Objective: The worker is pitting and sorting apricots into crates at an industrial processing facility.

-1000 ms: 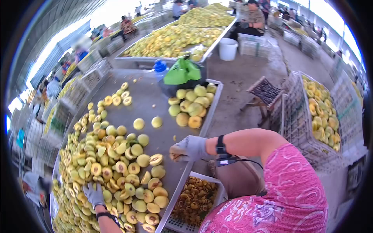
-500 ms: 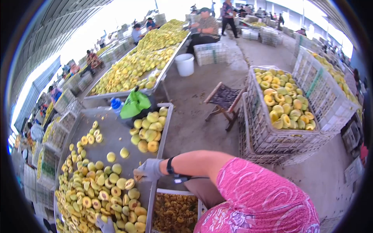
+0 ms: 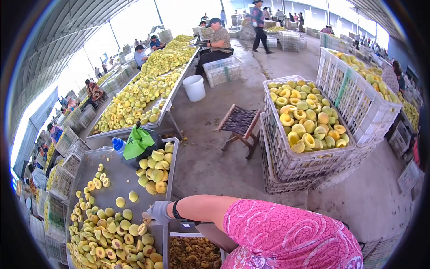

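Observation:
My right hand (image 3: 157, 213), in a grey glove with a dark band at the wrist, is over the edge of the metal table (image 3: 107, 157). Its fingers are bent together, and something brownish shows at the fingertips, too small to name. Close beside it lies a heap of yellow-green peaches (image 3: 105, 233), many cut in half with the pit showing. Below the hand, against the table's side, a crate of brown peach pits (image 3: 197, 253) is partly hidden by my arm. My left hand is out of view.
A green plastic bag (image 3: 138, 142), a blue-capped bottle (image 3: 118, 144) and a pile of peaches (image 3: 156, 168) sit at the table's far end. A folding stool (image 3: 239, 121) and stacked crates of peach halves (image 3: 309, 154) stand to the right. Several people work beyond.
The view has shifted, so the table and my right hand appear lower and further left. My left hand, earlier at the heap's bottom edge, has left the view. A walking person has moved.

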`<state>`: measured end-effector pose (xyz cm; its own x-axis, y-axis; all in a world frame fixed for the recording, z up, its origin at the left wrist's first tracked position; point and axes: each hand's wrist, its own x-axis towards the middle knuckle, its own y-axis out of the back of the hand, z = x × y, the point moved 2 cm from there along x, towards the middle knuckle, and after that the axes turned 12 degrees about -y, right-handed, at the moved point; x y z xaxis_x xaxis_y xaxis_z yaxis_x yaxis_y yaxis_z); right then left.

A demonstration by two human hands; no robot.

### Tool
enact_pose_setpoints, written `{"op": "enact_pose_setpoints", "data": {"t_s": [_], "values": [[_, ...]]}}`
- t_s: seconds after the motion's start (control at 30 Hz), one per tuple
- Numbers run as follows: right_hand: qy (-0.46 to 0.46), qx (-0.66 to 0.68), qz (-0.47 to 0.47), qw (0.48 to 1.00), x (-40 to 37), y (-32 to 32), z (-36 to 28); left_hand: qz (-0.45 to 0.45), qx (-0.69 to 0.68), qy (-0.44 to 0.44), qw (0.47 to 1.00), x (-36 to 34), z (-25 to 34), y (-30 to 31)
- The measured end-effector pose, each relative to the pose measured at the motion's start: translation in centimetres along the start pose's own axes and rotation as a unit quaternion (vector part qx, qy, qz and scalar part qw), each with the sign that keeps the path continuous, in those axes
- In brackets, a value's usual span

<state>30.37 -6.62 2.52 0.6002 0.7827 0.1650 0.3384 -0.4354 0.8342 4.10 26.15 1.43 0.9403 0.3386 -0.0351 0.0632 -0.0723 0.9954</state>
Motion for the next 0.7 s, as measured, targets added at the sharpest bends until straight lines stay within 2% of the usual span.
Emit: {"op": "enact_pose_setpoints", "data": {"t_s": [0.07,0.1,0.17,0.23,0.3,0.33,0.37,0.4,0.43,0.47,0.5,0.53,0.57,0.6,0.63,0.7], "values": [[-0.016,-0.02,-0.003,1.0,0.1,0.2,-0.1,-0.065,-0.039,-0.018,0.997,-0.6,2.5,1.7],[-0.011,-0.02,-0.003,1.0,0.3,0.3,-0.1,-0.064,-0.038,-0.014,0.997,-0.9,2.5,1.4],[-0.005,0.001,-0.004,1.0,0.3,0.0,0.2,0.022,-0.215,-0.038,0.976,-1.3,2.9,0.1],[0.002,0.012,0.003,1.0,0.3,-0.3,0.5,0.04,-0.197,-0.025,0.979,-1.5,5.1,1.6],[0.016,0.022,0.013,1.0,0.2,0.1,0.4,0.016,-0.054,0.008,0.998,-2.2,8.5,4.9],[-0.008,0.01,-0.009,1.0,0.0,0.7,0.1,-0.031,-0.072,0.035,0.996,-2.5,10.5,6.9],[-0.032,-0.002,-0.031,0.999,-0.3,1.2,-0.2,-0.018,0.025,-0.106,0.994,1.0,-0.5,-4.5],[-0.028,0.002,-0.03,0.999,-0.4,1.4,-0.3,0.029,0.166,-0.247,0.954,3.8,-9.5,-14.0],[-0.026,0.014,-0.018,0.999,-0.5,1.4,-0.2,0.105,0.29,-0.351,0.884,5.3,-12.7,-17.9],[-0.025,0.027,-0.007,0.999,-0.6,1.4,-0.1,-0.102,0.271,-0.151,0.945,4.3,-11.0,-16.8],[-0.02,0.031,-0.006,0.999,-0.6,1.3,0.1,-0.051,0.141,-0.07,0.986,2.8,-9.0,-15.0],[-0.019,0.022,0.001,1.0,-0.6,1.2,0.3,0.029,-0.021,0.001,0.999,0.5,-3.1,-9.4],[-0.017,0.014,0.007,1.0,-0.5,1.0,0.3,0.125,-0.16,0.052,0.978,-1.9,3.0,-3.6],[-0.01,0.018,0.007,1.0,-0.3,0.7,0.3,0.209,-0.457,0.102,0.858,-2.9,4.8,-2.7],[-0.016,0.025,0.013,0.999,-0.2,0.4,0.5,0.213,-0.454,0.105,0.859,-3.7,6.2,-2.1],[-0.021,0.037,0.024,0.999,0.0,0.4,0.6,0.271,-0.51,0.121,0.807,-4.8,7.6,-1.1]]}}
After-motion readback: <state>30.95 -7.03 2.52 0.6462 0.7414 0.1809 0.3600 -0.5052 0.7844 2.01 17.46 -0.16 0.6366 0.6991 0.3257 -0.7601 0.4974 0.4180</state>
